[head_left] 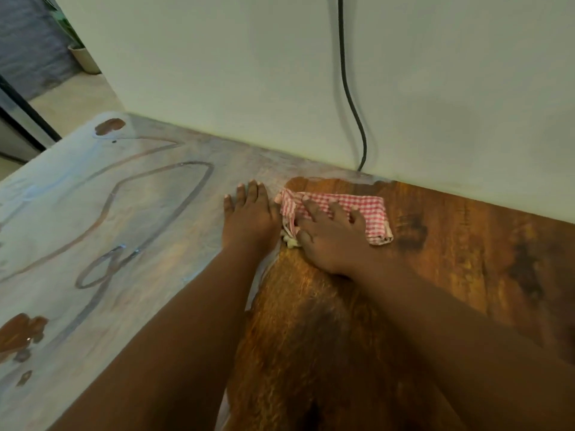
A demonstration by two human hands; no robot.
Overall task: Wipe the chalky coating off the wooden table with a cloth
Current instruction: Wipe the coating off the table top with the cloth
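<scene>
Currently the right hand [329, 241] is lying flat on a folded red-and-white checked cloth [357, 209], fingers spread and pressing it onto the brown wood-grain worktop [451, 259]. Grip is spread, not pinching; palm is sitting over the cloth's near-left part, where a crumpled whitish bit is sticking out. Cloth is sitting near the worktop's far edge, roughly midway along it, just beside the wall.

Left hand [249, 213] is resting flat on the worktop just left of the cloth, fingers straight and close together, pointing to the far edge. Whether it is touching the cloth's edge, cannot tell. It is holding nothing.

Pale grey-white chalky coating [77, 213] is covering the left part of the worktop, out to the left edge and far-left corner. Finger-drawn loops and lines are showing through it as darker streaks, plus bare brown patches near the far-left corner and the near-left edge. Right part of the worktop is showing bare wood; the boundary is running from the far edge by the cloth down past the left forearm to the near edge. Left hand is sitting on the coated side, cloth on the bare side right at the boundary.

Black cable [348, 88] is hanging down the white wall [217, 73] and disappearing behind the worktop's far edge, just beyond the cloth.
</scene>
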